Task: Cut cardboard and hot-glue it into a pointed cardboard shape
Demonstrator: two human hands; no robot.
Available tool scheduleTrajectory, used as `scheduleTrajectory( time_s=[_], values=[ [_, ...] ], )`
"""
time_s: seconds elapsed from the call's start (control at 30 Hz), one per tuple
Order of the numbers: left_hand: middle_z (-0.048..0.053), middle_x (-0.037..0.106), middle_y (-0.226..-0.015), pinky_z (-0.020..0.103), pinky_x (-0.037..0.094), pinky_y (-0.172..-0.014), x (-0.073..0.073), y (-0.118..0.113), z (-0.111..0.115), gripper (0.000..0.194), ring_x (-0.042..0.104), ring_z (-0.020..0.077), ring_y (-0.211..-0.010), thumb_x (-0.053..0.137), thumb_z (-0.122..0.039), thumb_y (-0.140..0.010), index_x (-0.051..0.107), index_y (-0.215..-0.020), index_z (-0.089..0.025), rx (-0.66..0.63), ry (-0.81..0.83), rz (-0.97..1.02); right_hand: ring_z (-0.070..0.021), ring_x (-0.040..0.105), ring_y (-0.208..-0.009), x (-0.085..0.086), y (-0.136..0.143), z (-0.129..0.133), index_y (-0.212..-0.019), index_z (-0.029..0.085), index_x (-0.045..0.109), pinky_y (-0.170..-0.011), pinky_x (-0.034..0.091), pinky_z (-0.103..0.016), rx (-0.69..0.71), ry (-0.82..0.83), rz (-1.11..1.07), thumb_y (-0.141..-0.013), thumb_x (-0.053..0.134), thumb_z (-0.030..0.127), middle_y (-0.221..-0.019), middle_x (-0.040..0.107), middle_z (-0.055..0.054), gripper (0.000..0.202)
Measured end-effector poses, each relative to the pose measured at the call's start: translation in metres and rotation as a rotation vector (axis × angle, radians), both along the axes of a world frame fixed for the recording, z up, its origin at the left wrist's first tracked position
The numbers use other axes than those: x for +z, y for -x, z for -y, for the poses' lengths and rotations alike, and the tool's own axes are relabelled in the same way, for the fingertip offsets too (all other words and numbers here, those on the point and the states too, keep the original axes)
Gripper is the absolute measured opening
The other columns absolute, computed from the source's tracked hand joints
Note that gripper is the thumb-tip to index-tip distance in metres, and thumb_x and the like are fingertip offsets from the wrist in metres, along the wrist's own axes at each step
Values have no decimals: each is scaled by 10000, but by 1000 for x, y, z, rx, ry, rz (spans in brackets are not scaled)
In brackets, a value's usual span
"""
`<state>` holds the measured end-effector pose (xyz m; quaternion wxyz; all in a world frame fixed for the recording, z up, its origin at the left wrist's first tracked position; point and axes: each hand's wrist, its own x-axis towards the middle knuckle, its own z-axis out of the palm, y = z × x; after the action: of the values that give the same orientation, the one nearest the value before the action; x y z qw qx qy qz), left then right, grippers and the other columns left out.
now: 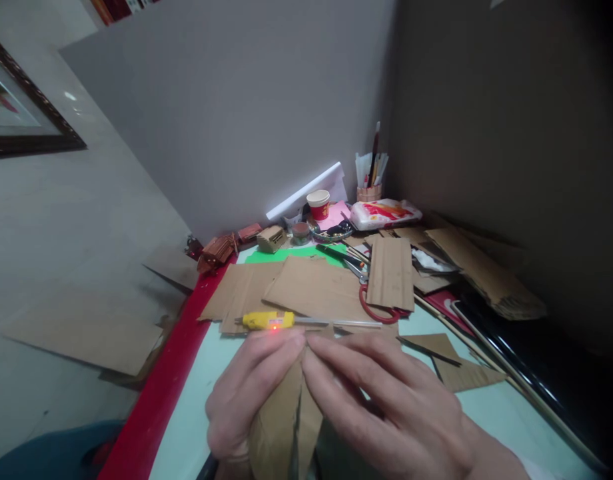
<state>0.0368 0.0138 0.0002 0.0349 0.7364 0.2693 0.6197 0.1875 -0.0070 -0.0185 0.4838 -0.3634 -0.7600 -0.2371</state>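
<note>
Both hands meet at the tip of a folded piece of cardboard (276,427), with a dark gap running down its middle. My left hand (256,383) is closed around its left side, thumb at the tip. My right hand (386,393) pinches the same tip from the right with thumb and forefinger. Just beyond my fingertips lies a yellow glue gun (269,321) with a small red light lit and a clear glue stick (336,323) out of its end. The lower part of the cardboard runs out of the frame.
Flat cardboard sheets (316,287) cover the table's middle. Red-handled scissors (376,313) lie partly under a cardboard strip (391,273). Cardboard scraps (461,373) and a black glossy object (526,367) lie at right. A paper cup (318,204) and a tissue pack (385,213) stand behind.
</note>
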Motion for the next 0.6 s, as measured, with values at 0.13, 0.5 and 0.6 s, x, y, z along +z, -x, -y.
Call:
scheduleTrajectory(
  time_s=[0.13,0.5,0.6],
  values=[
    [11,777,-1096,261,549,-896,-3,-1,-1,228,719,177,-979,617,-158,-961,777,-1115,-211,19,42,-6,-208,708,-915,12,-4,-1,-1105,147,704,-736,592,-324,17,-101,-24,-1020,412,34,-1103,769,-101,324],
    [52,786,-1138,295,582,-896,-6,5,-3,253,735,197,-1006,631,-126,-945,770,-1149,-181,-8,32,-56,-218,718,-965,15,-13,-3,-1129,103,709,-790,606,-307,71,-123,45,-1058,382,82,-1067,782,-122,335],
    [50,788,-1155,297,586,-913,-6,6,-2,269,738,197,-1018,634,-119,-940,765,-1167,-182,-3,36,-66,-213,718,-997,12,-12,-3,-1152,94,707,-815,601,-300,72,-122,22,-1073,352,114,-1121,774,-115,364]
  ],
)
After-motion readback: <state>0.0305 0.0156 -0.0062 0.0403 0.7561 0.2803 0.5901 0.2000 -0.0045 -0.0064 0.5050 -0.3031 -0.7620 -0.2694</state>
